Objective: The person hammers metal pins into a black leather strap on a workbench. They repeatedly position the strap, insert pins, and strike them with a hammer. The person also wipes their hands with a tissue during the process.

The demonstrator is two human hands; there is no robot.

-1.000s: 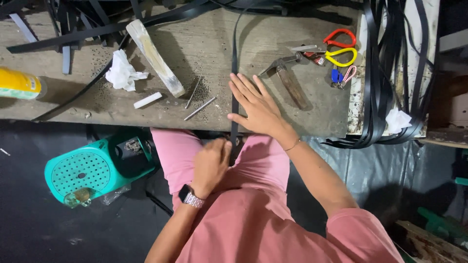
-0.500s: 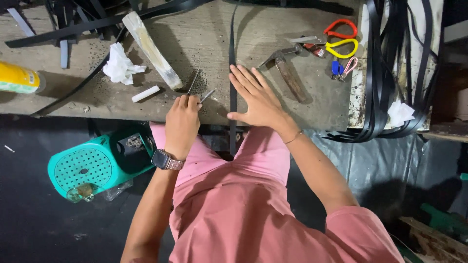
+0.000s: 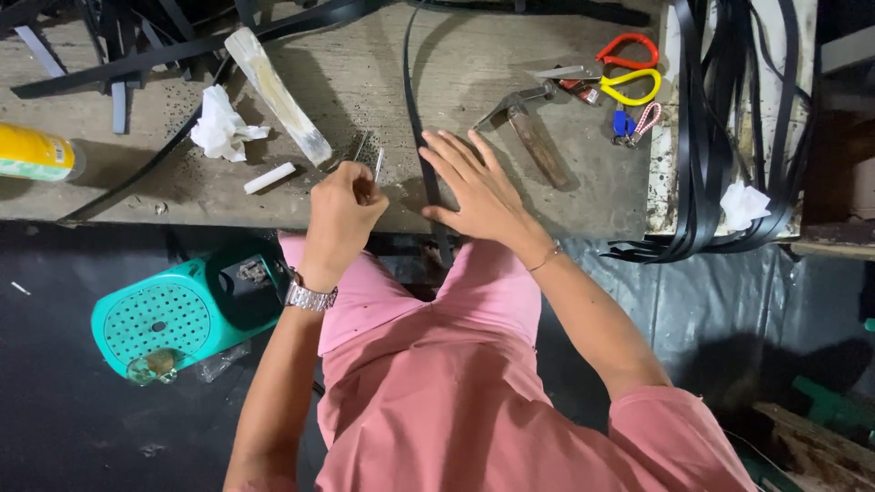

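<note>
Black strap (image 3: 421, 137) runs far-to-near down workbench (image 3: 602, 196) centre, over near edge. Your right hand (image 3: 478, 187) lies flat on it, fingers spread, pinning it steady, gripping nothing. Just left, your left hand (image 3: 344, 211) pinches thin metal pin (image 3: 377, 164), fingers closed, wrist cocked. Hammer (image 3: 529, 128) right; white stick (image 3: 270, 178) left.

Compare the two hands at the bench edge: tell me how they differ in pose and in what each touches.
The left hand is curled, pinching a thin metal pin; the right hand lies flat with fingers spread. The left hand is raised over the grey worn workbench; the right hand presses down on a long black strap. The left wrist carries a silver metal wristwatch; the right wrist a thin bracelet. Both are bare and sit at the bench's near edge.
</note>
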